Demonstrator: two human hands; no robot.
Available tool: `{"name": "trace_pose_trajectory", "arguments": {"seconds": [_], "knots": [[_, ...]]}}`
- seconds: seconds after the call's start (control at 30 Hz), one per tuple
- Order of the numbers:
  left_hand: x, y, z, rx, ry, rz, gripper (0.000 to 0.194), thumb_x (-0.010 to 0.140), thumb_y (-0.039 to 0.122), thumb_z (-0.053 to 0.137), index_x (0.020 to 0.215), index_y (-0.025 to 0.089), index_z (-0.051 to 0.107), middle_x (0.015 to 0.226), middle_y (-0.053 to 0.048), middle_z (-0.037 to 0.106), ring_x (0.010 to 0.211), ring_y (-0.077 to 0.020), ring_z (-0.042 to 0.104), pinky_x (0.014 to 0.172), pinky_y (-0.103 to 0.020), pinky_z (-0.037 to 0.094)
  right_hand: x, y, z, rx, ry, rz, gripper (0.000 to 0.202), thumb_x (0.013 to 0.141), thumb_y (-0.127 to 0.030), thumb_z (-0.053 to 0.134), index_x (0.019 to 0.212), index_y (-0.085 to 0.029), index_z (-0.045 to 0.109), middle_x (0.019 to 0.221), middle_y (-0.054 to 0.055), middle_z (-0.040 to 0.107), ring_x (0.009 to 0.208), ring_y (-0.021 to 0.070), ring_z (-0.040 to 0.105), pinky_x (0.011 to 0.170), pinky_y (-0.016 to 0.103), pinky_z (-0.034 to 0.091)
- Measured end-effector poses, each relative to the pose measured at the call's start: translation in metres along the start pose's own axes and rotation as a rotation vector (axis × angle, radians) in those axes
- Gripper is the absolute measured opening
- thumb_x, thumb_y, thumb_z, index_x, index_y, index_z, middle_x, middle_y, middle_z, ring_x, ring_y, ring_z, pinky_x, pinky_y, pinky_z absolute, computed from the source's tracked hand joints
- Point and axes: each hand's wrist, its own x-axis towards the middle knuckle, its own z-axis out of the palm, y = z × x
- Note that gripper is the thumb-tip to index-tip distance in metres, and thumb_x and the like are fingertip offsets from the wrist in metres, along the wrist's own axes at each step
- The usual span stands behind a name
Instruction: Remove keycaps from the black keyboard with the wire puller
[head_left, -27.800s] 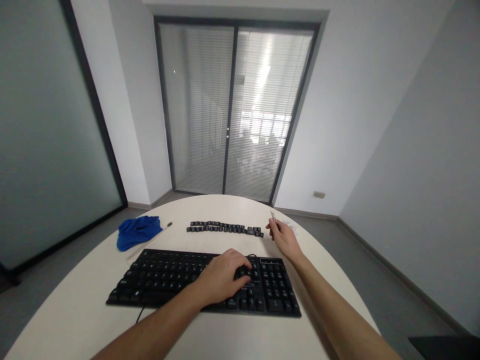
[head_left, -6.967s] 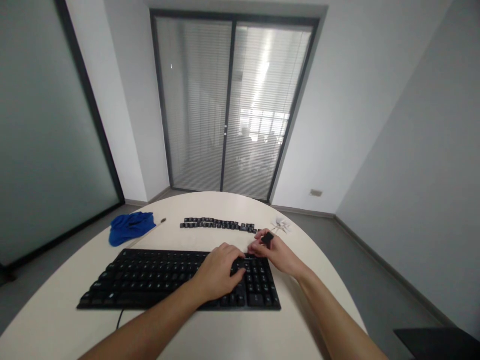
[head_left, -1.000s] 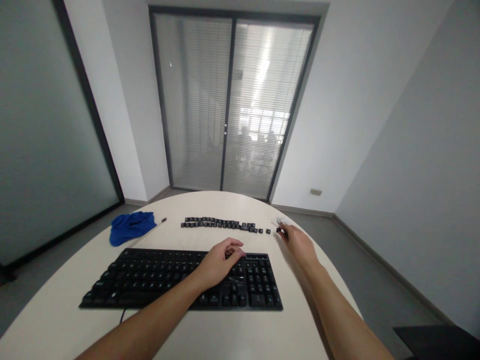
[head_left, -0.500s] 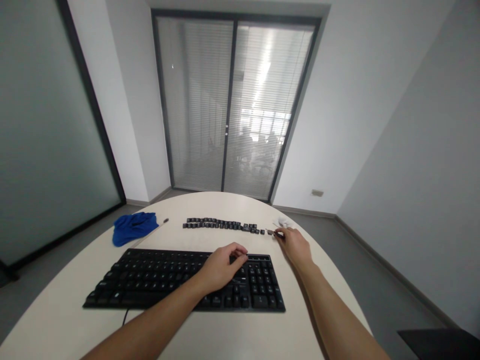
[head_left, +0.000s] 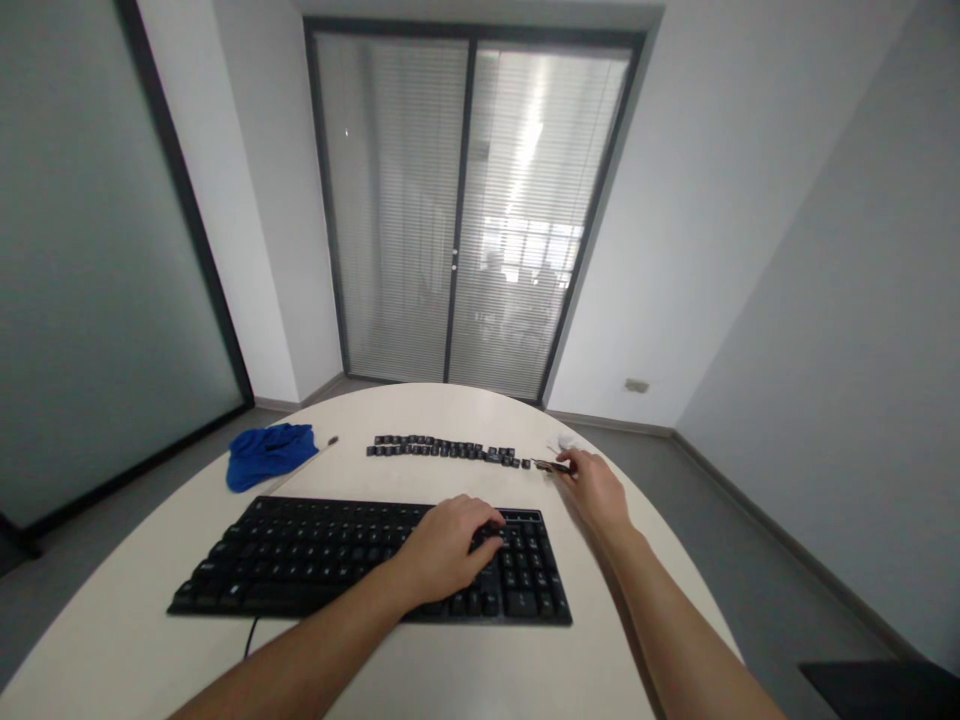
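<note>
My left hand (head_left: 454,545) lies over the right part of a black keyboard (head_left: 315,550). Its fingers are bent down onto the keys, with the thumb apart from them and only dark keys showing in the gap. Right of the keyboard and farther back, my right hand (head_left: 596,490) is closed on slim dark tweezers (head_left: 555,467). Their two thin prongs point left, towards the end of a line of loose black keycaps (head_left: 427,449). Those keycaps lie in two uneven rows behind the keyboard. Whether the prongs hold anything is too small to tell.
On the round white table (head_left: 442,405), a crumpled blue cloth (head_left: 270,455) lies at the left. Beside it is a thin brush (head_left: 319,451) with a dark tip. Something white and crumpled (head_left: 568,441) sits behind my right hand. A cable (head_left: 250,638) leaves the keyboard's front edge.
My left hand has shifted slightly right on the keyboard, and its thumb and fingers have spread. The right hand has moved slightly right and the tweezers show more fully.
</note>
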Motion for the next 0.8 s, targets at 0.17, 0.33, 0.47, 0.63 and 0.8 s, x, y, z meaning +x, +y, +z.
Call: {"name": "trace_pose_trajectory", "arguments": {"seconds": [0.17, 0.33, 0.47, 0.63, 0.8], "knots": [[0.0, 0.0, 0.0, 0.034, -0.013, 0.064, 0.021, 0.089, 0.028, 0.057, 0.108, 0.023, 0.066, 0.106, -0.005, 0.066, 0.1, -0.0218, 0.057, 0.091, -0.037, 0.045, -0.002, -0.011, -0.018, 0.042, 0.057, -0.047, 0.027, 0.088, -0.045, 0.055, 0.081, -0.021, 0.066, 0.084, 0.006, 0.068, 0.08, 0.0222, 0.062, 0.062, 0.028, 0.04], [0.001, 0.0, 0.0, 0.033, -0.031, 0.088, 0.021, 0.089, 0.028, 0.058, 0.107, 0.025, 0.068, 0.106, -0.004, 0.065, 0.099, -0.0212, 0.057, 0.091, -0.037, 0.044, -0.009, -0.027, -0.028, 0.352, -0.026, -0.107, 0.037, 0.088, -0.053, 0.052, 0.082, -0.02, 0.066, 0.075, 0.006, 0.068, 0.066, 0.0196, 0.06, 0.063, 0.029, 0.042], [0.001, -0.001, 0.0, 0.033, -0.032, 0.083, 0.02, 0.089, 0.027, 0.057, 0.106, 0.025, 0.068, 0.105, -0.004, 0.065, 0.099, -0.0207, 0.057, 0.091, -0.037, 0.044, -0.015, -0.036, -0.03, 0.708, -0.233, -0.122, 0.042, 0.09, -0.055, 0.048, 0.086, -0.017, 0.064, 0.072, 0.004, 0.067, 0.061, 0.0165, 0.06, 0.061, 0.027, 0.046], [0.001, -0.001, 0.0, 0.041, -0.035, 0.081, 0.02, 0.089, 0.026, 0.058, 0.106, 0.024, 0.068, 0.105, -0.003, 0.065, 0.099, -0.0205, 0.057, 0.091, -0.036, 0.044, -0.019, -0.042, -0.028, 0.853, -0.384, -0.09, 0.052, 0.092, -0.057, 0.041, 0.076, -0.014, 0.066, 0.064, 0.004, 0.063, 0.061, 0.0157, 0.06, 0.061, 0.027, 0.048], [0.001, -0.001, 0.0, 0.039, -0.037, 0.083, 0.019, 0.089, 0.026, 0.058, 0.105, 0.024, 0.068, 0.104, -0.003, 0.066, 0.099, -0.0201, 0.057, 0.091, -0.036, 0.044, -0.02, -0.044, -0.022, 0.904, -0.414, -0.056, 0.039, 0.087, -0.054, 0.055, 0.086, -0.015, 0.064, 0.065, 0.002, 0.064, 0.055, 0.014, 0.06, 0.052, 0.024, 0.045]]}}
